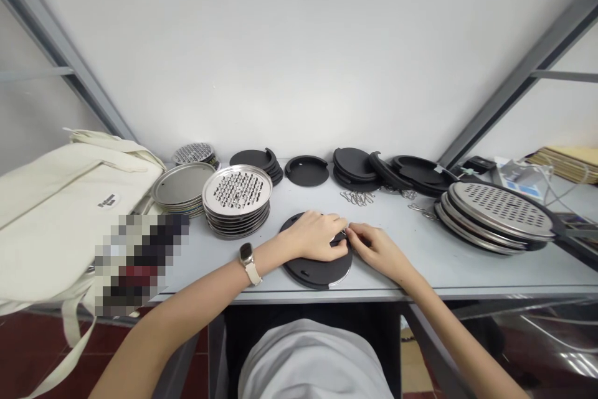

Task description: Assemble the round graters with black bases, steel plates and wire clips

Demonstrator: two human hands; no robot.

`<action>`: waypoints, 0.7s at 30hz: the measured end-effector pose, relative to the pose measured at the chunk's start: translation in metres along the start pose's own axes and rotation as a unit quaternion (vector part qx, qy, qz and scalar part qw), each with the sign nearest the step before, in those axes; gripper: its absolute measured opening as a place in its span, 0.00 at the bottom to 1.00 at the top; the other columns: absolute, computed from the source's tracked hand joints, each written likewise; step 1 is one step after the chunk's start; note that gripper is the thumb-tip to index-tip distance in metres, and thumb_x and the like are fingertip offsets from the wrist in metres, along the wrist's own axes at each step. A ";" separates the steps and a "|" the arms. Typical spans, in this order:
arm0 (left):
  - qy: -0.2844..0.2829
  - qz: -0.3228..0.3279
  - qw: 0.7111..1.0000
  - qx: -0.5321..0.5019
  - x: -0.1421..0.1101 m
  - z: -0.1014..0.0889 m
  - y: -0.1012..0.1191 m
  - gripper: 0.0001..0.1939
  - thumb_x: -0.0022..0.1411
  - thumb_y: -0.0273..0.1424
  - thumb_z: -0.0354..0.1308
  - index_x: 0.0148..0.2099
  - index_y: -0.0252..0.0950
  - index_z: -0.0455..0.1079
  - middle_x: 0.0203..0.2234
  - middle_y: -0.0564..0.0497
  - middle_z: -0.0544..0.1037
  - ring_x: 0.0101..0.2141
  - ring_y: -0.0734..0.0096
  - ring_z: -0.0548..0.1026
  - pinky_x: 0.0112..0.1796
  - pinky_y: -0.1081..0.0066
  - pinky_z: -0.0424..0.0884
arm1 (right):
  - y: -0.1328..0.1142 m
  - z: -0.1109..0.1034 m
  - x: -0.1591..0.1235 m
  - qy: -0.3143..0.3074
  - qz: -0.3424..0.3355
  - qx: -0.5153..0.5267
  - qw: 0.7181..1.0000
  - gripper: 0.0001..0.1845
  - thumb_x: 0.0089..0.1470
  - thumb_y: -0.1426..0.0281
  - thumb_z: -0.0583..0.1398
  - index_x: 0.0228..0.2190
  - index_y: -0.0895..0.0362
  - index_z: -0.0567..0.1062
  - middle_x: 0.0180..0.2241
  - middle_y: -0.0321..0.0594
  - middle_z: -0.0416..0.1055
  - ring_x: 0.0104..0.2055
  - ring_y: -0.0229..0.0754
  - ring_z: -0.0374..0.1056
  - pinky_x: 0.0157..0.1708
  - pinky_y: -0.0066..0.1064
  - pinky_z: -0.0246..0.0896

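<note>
Black disc (322, 273), lower centre of frame, flat under left hand (316, 236): palm down, grasp unclear. Right hand (376, 249), at disc's right rim: fingertips together, contents unclear.

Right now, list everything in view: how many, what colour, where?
Flat table: one, pale grey, centre
Flat round disc: one, black, front centre
Round metal grater stacks: two, silver, left
Plain round metal stack: one, silver, left
Round rimmed trays: several, black, back
Bent wire loops: several, silver, before trays
Perforated round plate stack: one, silver and black, right
Soft fabric bag: one, cream, left
Flat sheet pile: one, tan, right
Metal posts: two, grey, both sides
Wall: one, white, behind
Floor: one, dark red, below
Wristwatch: one, pale strap, left of disc
Left hand: one, bare, on disc
Right hand: one, bare, disc's right edge
</note>
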State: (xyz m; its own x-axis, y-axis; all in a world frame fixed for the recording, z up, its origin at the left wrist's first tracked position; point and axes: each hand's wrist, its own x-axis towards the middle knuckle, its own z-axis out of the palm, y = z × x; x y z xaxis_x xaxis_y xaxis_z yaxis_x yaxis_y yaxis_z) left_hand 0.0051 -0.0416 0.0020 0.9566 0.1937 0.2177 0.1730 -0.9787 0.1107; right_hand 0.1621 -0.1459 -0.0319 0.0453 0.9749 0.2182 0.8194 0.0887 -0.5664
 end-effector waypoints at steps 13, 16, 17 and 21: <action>0.011 0.003 1.000 -0.015 0.000 -0.003 0.000 0.10 0.60 0.37 0.49 0.42 0.38 0.60 0.34 0.53 0.75 0.29 0.66 0.73 0.24 0.69 0.58 | 0.001 0.000 -0.001 -0.006 -0.009 -0.007 1.000 0.18 0.61 0.67 0.48 0.20 0.55 0.61 0.20 0.35 0.63 0.26 0.39 0.60 0.28 0.31 0.53; 0.006 0.012 1.000 -0.009 0.000 -0.001 0.000 0.09 0.60 0.37 0.49 0.40 0.39 0.62 0.34 0.52 0.74 0.30 0.66 0.73 0.25 0.69 0.59 | 0.001 -0.001 -0.002 -0.011 -0.016 -0.003 1.000 0.17 0.61 0.67 0.47 0.21 0.56 0.62 0.21 0.36 0.64 0.26 0.40 0.61 0.29 0.31 0.54; 0.005 0.014 1.000 -0.007 0.000 -0.001 -0.001 0.08 0.60 0.36 0.49 0.40 0.38 0.62 0.34 0.52 0.74 0.30 0.67 0.73 0.26 0.70 0.59 | 0.001 -0.001 -0.002 -0.012 -0.019 -0.003 1.000 0.17 0.61 0.67 0.47 0.22 0.56 0.62 0.21 0.36 0.64 0.26 0.40 0.61 0.29 0.31 0.54; 0.002 0.018 1.000 -0.020 0.001 -0.001 -0.002 0.08 0.60 0.36 0.49 0.40 0.38 0.63 0.34 0.52 0.74 0.31 0.67 0.73 0.27 0.70 0.61 | 0.002 -0.002 -0.003 -0.015 -0.025 -0.005 1.000 0.16 0.61 0.68 0.47 0.22 0.56 0.62 0.22 0.37 0.65 0.26 0.40 0.61 0.29 0.31 0.54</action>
State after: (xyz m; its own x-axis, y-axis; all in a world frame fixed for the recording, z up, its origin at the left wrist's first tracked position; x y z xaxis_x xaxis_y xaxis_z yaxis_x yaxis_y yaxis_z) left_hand 0.0054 -0.0399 0.0026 0.9609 0.1593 0.2266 0.1293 -0.9814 0.1418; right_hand 0.1647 -0.1492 -0.0325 -0.0125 0.9751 0.2213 0.8258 0.1349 -0.5476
